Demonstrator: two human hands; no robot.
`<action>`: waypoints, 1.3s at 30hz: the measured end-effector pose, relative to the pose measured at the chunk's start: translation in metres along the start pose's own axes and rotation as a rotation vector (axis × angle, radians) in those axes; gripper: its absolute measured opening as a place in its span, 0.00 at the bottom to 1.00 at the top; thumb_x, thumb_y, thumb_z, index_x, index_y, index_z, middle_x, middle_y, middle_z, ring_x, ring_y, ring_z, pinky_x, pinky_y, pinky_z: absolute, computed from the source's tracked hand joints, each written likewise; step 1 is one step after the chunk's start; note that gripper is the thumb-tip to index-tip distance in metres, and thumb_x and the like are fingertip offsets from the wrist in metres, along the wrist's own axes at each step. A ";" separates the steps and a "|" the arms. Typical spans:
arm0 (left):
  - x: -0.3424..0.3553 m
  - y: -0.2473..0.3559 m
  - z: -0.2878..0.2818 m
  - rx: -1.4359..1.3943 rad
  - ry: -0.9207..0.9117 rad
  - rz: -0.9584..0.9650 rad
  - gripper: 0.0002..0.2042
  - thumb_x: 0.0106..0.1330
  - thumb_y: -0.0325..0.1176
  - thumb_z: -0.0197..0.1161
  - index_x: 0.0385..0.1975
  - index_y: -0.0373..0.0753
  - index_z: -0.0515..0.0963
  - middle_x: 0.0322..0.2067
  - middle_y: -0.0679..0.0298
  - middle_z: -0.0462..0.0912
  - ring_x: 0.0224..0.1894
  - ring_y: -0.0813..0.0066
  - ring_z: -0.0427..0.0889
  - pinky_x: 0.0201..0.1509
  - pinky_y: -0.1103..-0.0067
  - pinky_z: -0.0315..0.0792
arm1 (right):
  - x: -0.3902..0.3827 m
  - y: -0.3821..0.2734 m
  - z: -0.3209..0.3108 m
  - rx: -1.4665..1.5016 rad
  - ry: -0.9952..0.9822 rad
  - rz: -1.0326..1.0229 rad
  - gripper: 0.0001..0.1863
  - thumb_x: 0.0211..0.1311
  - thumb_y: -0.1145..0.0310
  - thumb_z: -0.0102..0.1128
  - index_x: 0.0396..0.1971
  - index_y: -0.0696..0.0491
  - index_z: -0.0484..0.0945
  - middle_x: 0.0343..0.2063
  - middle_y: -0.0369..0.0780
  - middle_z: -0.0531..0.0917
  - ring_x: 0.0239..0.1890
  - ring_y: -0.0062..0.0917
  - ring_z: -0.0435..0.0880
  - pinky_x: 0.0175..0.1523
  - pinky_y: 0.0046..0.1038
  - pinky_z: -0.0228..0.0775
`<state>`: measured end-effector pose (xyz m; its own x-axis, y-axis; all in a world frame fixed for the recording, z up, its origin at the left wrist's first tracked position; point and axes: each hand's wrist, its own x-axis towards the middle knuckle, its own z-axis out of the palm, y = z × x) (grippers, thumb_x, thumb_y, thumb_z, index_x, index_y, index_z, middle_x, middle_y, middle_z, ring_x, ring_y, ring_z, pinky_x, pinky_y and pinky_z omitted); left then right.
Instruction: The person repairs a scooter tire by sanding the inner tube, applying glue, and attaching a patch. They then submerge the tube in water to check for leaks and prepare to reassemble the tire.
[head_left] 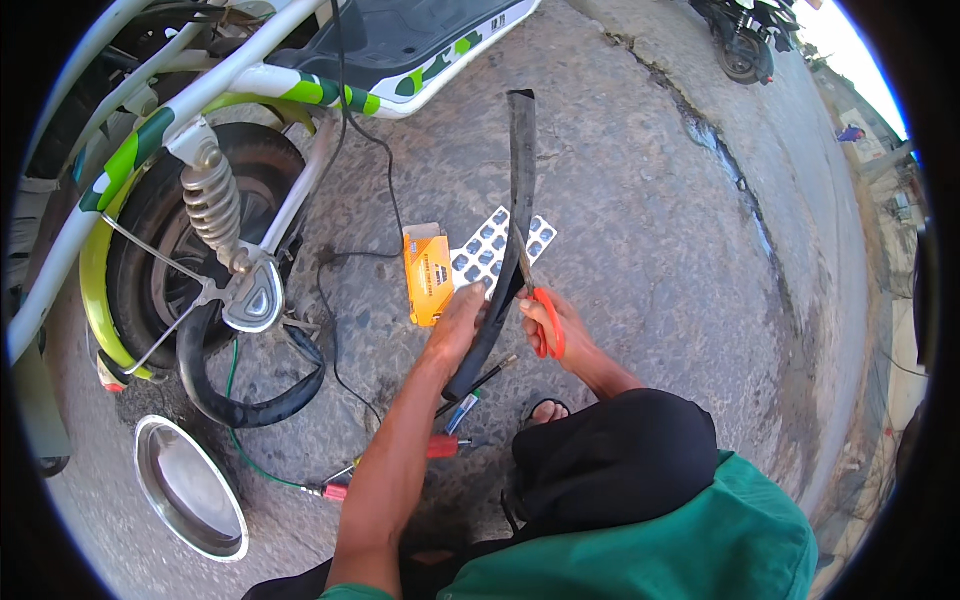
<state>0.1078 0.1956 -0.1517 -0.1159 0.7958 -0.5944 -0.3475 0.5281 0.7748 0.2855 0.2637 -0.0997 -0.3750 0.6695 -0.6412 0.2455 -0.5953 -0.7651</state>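
Note:
A long strip of black rubber inner tube [523, 150] stretches away from me, its far end sticking up over the pavement. My left hand [457, 325] is closed around its nearer part. In my right hand [572, 335] are scissors [549, 322] with orange-red handles, my fingers through the loops. Their blades lie against the strip's right edge; how far they are parted I cannot tell. Beyond my hands, a white sheet of dark patches [485, 248] lies beside an orange box [428, 275]. Another section of black inner tube [255, 412] hangs at the scooter wheel [255, 160].
A white-and-green scooter [280, 83] stands at the left. At the lower left is a metal bowl [190, 485]. Between my forearm and foot lie a red-handled tool [441, 446] and a small blue-and-white tube [461, 414]. A black cable [335, 340] crosses the ground near the box.

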 end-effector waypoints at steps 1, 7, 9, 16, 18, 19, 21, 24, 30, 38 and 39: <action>0.005 0.005 0.005 -0.020 0.021 0.023 0.29 0.78 0.57 0.45 0.59 0.36 0.77 0.43 0.61 0.85 0.44 0.73 0.80 0.49 0.70 0.74 | -0.003 -0.001 0.001 -0.003 -0.029 -0.001 0.17 0.71 0.55 0.59 0.49 0.52 0.74 0.22 0.33 0.74 0.20 0.19 0.73 0.24 0.23 0.62; 0.005 0.007 0.007 -0.226 -0.089 0.163 0.20 0.76 0.39 0.56 0.61 0.32 0.73 0.42 0.62 0.84 0.41 0.77 0.81 0.48 0.77 0.76 | -0.006 -0.005 -0.001 0.044 -0.171 -0.080 0.20 0.74 0.50 0.53 0.43 0.54 0.74 0.22 0.34 0.72 0.21 0.20 0.72 0.26 0.24 0.62; -0.001 -0.002 0.010 -0.270 -0.015 0.215 0.19 0.72 0.31 0.62 0.59 0.31 0.74 0.41 0.62 0.84 0.40 0.78 0.81 0.47 0.79 0.76 | 0.000 0.003 -0.005 0.043 -0.203 -0.114 0.20 0.73 0.50 0.54 0.36 0.54 0.75 0.20 0.35 0.73 0.20 0.20 0.73 0.23 0.25 0.62; -0.023 -0.005 0.039 -0.181 0.145 0.342 0.15 0.66 0.27 0.68 0.50 0.32 0.75 0.36 0.64 0.82 0.37 0.81 0.80 0.42 0.81 0.75 | 0.002 0.030 -0.019 0.039 -0.245 -0.125 0.27 0.75 0.47 0.49 0.24 0.55 0.72 0.16 0.37 0.72 0.20 0.24 0.74 0.27 0.27 0.64; -0.023 -0.004 0.037 -0.108 0.136 0.363 0.15 0.67 0.27 0.68 0.50 0.32 0.74 0.38 0.63 0.82 0.39 0.80 0.81 0.45 0.80 0.76 | 0.000 0.031 -0.019 0.057 -0.271 -0.171 0.26 0.75 0.48 0.48 0.25 0.55 0.72 0.17 0.38 0.73 0.20 0.24 0.74 0.28 0.27 0.65; -0.024 0.000 0.037 -0.069 0.130 0.373 0.15 0.67 0.27 0.67 0.50 0.32 0.73 0.38 0.62 0.82 0.40 0.80 0.81 0.46 0.79 0.76 | 0.000 0.032 -0.020 0.068 -0.283 -0.195 0.26 0.76 0.48 0.48 0.25 0.55 0.72 0.17 0.38 0.73 0.20 0.24 0.74 0.28 0.27 0.65; -0.024 0.009 0.037 -0.075 0.132 0.336 0.15 0.70 0.33 0.65 0.50 0.32 0.74 0.39 0.62 0.82 0.40 0.78 0.80 0.47 0.78 0.75 | 0.002 0.034 -0.023 0.085 -0.300 -0.198 0.25 0.76 0.49 0.47 0.25 0.55 0.72 0.18 0.38 0.74 0.21 0.24 0.74 0.28 0.27 0.65; -0.011 0.022 0.033 0.003 0.227 0.358 0.17 0.73 0.43 0.61 0.47 0.31 0.76 0.37 0.58 0.84 0.38 0.71 0.82 0.47 0.73 0.75 | -0.002 0.028 -0.019 0.048 -0.317 -0.194 0.25 0.76 0.48 0.47 0.26 0.55 0.72 0.20 0.38 0.74 0.21 0.24 0.74 0.28 0.27 0.66; 0.002 0.023 0.029 0.293 0.336 0.412 0.20 0.77 0.45 0.52 0.39 0.31 0.77 0.33 0.42 0.82 0.38 0.43 0.83 0.44 0.61 0.73 | -0.002 0.030 -0.010 -0.021 -0.253 -0.254 0.24 0.77 0.45 0.48 0.36 0.54 0.72 0.21 0.37 0.74 0.22 0.22 0.75 0.28 0.25 0.67; -0.010 0.011 0.034 0.322 0.299 0.308 0.17 0.77 0.42 0.53 0.39 0.32 0.77 0.34 0.39 0.81 0.40 0.39 0.82 0.43 0.59 0.73 | -0.004 0.030 0.003 0.004 -0.115 -0.155 0.24 0.75 0.41 0.50 0.42 0.51 0.72 0.20 0.34 0.71 0.19 0.19 0.73 0.23 0.23 0.63; -0.010 0.008 0.034 0.315 0.298 0.314 0.17 0.76 0.42 0.53 0.38 0.32 0.77 0.34 0.39 0.81 0.40 0.39 0.82 0.43 0.59 0.73 | -0.006 0.029 0.004 0.009 -0.100 -0.151 0.24 0.75 0.41 0.50 0.41 0.51 0.72 0.20 0.33 0.71 0.18 0.19 0.72 0.23 0.23 0.63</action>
<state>0.1376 0.2020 -0.1319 -0.4445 0.8355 -0.3230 0.0373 0.3776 0.9252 0.2911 0.2412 -0.1178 -0.4941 0.7042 -0.5099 0.1718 -0.4958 -0.8513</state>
